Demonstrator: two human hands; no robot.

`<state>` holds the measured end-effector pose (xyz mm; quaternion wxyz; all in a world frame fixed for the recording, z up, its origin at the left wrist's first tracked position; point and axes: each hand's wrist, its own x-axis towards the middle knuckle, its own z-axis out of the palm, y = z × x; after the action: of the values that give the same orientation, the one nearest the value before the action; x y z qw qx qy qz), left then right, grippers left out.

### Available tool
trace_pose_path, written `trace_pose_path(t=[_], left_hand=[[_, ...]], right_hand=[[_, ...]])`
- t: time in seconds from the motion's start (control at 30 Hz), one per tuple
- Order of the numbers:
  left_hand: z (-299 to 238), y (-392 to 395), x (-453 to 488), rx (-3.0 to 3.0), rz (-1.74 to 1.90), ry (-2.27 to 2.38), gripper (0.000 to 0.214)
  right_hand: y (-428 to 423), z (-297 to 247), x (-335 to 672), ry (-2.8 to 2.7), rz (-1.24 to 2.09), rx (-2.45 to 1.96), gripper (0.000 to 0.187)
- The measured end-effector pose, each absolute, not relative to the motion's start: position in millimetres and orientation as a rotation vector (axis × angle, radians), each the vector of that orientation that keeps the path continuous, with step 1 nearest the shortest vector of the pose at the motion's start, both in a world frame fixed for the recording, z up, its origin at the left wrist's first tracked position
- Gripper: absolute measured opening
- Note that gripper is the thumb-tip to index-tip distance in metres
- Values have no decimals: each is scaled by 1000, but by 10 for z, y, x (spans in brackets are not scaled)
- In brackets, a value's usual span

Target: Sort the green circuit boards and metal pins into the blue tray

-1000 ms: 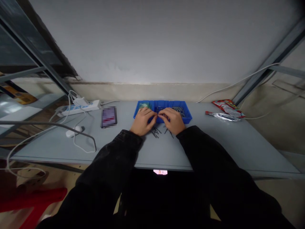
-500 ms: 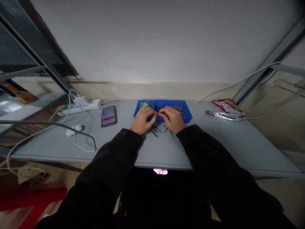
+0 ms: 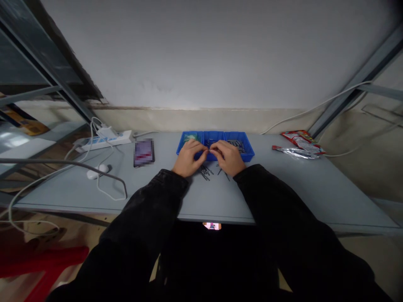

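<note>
From your head cam, your left hand (image 3: 189, 158) and right hand (image 3: 229, 157) sit low over the blue divided parts tray (image 3: 214, 135), fingertips (image 3: 204, 153) pinched narrow and meeting above it, maybe on a tiny screw, though it's too small to be sure. Working over the tray probably catches any drops. More dark screws (image 3: 205, 173) lie loose on the grey table (image 3: 157, 151), just in front of it.

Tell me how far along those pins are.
Looks done: a heap of dark metal pins sits in the right compartment of the blue divided tray. In hand: the left hand and right hand pinch something tiny together. Left: more pins scattered on the grey table.
</note>
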<state>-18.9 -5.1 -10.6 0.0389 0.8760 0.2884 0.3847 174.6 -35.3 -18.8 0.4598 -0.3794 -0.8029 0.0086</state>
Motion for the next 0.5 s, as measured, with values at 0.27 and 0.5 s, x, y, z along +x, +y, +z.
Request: trace_pose_path(t=[0.27, 0.5], left_hand=[[-103, -57, -189, 2694, 1167, 899, 26], [-108, -51, -189, 2679, 1178, 896, 27]], right_hand=[[-350, -192, 1746, -1973, 20, -944, 16], [-348, -195, 1751, -1975, 32, -951, 17]])
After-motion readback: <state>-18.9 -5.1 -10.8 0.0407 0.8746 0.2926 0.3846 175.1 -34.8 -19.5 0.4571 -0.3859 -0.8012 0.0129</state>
